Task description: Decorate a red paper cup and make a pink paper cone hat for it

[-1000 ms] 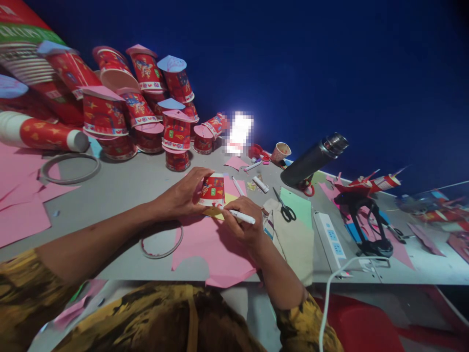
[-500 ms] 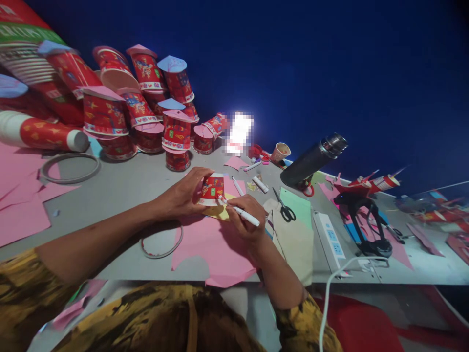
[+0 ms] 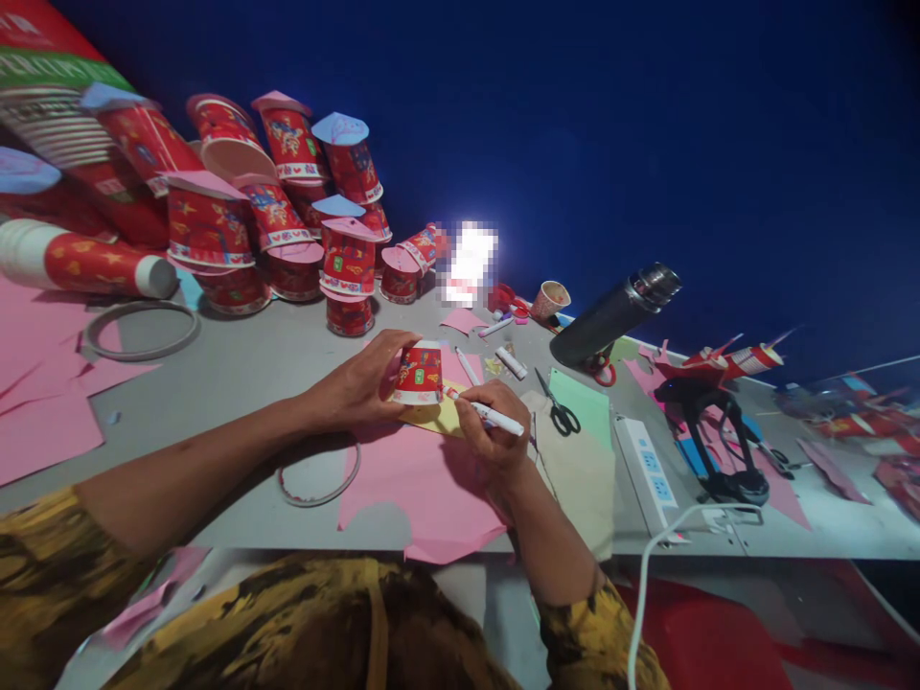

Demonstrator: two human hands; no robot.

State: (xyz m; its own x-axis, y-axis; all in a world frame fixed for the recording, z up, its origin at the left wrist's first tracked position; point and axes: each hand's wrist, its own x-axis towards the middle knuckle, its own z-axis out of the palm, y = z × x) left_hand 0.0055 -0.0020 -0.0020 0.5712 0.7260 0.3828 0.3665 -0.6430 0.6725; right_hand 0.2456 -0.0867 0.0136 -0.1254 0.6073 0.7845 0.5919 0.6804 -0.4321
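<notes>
My left hand (image 3: 366, 377) is closed round a red printed paper cup (image 3: 421, 370), its white rim towards the paper below. In my right hand (image 3: 497, 422) is a white marker pen (image 3: 490, 414), its red tip just to the right of the cup's lower edge. A small gap seems to separate tip and cup. Pink paper sheets (image 3: 424, 489) and a yellow piece (image 3: 440, 418) lie beneath both hands. A grey ring (image 3: 355, 471) rests on the table below my left wrist.
Decorated cups (image 3: 348, 259) with paper cone tops stand stacked at the back left. On the right are black scissors (image 3: 562, 410), a dark thermos flask (image 3: 610, 316), a power strip (image 3: 645, 470) with a white cable and a black stand (image 3: 708, 431). A lit, blurred-out screen (image 3: 471, 264) stands behind.
My right hand has drawn the marker pen slightly right and down, so its tip has come off the cup's face. My left hand still holds the cup in nearly the same place.
</notes>
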